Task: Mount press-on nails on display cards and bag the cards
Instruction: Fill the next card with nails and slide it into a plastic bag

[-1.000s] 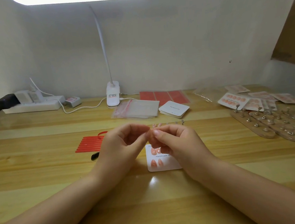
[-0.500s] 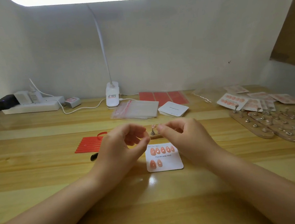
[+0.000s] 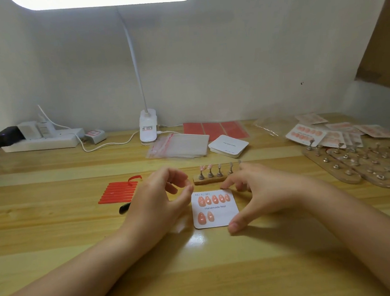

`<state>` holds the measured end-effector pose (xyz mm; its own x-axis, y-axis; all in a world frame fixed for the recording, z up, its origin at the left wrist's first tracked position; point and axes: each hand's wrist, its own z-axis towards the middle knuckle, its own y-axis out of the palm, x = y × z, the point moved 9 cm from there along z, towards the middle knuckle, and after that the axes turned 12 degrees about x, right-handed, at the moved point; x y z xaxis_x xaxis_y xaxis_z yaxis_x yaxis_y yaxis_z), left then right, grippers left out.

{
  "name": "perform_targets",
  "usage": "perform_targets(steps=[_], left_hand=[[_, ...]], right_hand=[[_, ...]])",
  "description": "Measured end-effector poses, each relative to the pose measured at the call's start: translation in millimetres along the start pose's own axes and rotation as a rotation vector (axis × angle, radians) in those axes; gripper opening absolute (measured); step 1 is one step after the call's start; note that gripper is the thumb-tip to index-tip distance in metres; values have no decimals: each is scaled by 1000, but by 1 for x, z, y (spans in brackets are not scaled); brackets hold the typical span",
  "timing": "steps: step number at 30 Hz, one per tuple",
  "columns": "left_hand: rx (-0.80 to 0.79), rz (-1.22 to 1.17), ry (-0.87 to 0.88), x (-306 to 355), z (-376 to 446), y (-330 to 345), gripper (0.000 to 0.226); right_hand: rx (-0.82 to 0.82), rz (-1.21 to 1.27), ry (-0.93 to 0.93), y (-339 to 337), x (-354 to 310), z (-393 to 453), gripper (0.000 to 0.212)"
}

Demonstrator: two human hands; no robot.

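A white display card (image 3: 227,212) printed "Handmade Nail" lies flat on the table with several pink press-on nails (image 3: 213,199) stuck to it in two rows. Behind it stands a small wooden holder (image 3: 209,180) with several metal stands; the two leftmost carry pink nails (image 3: 205,167). My left hand (image 3: 157,203) hovers at the card's left edge, its fingers loosely curled, with nothing visible in them. My right hand (image 3: 254,193) is spread over the card's right edge, thumb near the lower corner and fingertips near the upper corner.
Red adhesive strips (image 3: 119,191) and a black tool tip (image 3: 124,208) lie left of my left hand. Clear zip bags (image 3: 180,146), a stack of blank cards (image 3: 228,145) and red sheets (image 3: 216,128) lie behind. Bagged cards (image 3: 305,133) and wooden stand boards (image 3: 358,165) fill the right.
My hands were pinched together above the card; they have since separated. The right hand has spread and dropped to the card's right edge, uncovering the holder and the card.
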<state>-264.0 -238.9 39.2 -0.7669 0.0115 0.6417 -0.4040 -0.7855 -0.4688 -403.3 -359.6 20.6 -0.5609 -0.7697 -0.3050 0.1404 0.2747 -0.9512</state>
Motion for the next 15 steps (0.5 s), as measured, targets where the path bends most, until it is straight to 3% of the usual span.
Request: perform_targets(steps=[11,15], left_hand=[[-86,113,-48,-5,-5,9,15],[-55,-45,-186,-12,-3,7,11]], right_hand=[[43,75,-36,2,1,4,82],[68,66,-56,2,0,5,77]])
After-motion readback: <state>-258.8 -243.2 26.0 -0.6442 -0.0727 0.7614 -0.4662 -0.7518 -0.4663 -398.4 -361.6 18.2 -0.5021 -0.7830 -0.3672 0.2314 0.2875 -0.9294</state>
